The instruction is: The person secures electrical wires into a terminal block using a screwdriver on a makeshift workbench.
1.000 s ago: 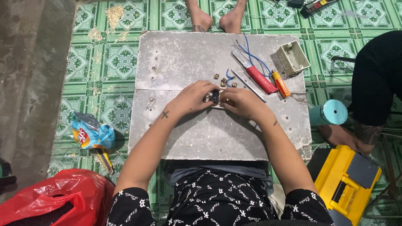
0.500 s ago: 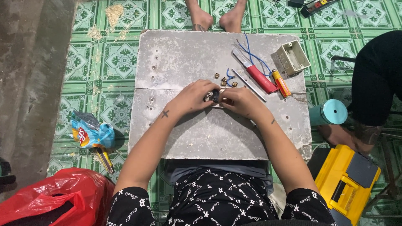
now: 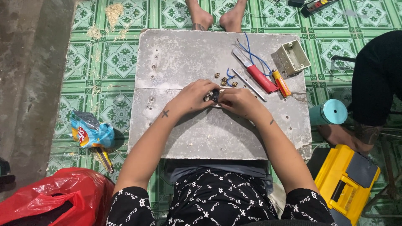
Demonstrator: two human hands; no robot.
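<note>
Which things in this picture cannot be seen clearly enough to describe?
- Head view: the small dark part between the left hand and right hand is mostly covered by fingers; its kind is unclear.
- The small brass pieces are too tiny to identify.
- The person in black and the red bag are cut off by the frame edges.

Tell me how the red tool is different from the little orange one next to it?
The red-handled tool is longer, with a flat silvery blade; the orange screwdriver is shorter and stubbier. The red one sits left, nearer the blue wires; the orange one sits nearer the beige box. Both lie slanted on the grey slab, untouched.
</note>
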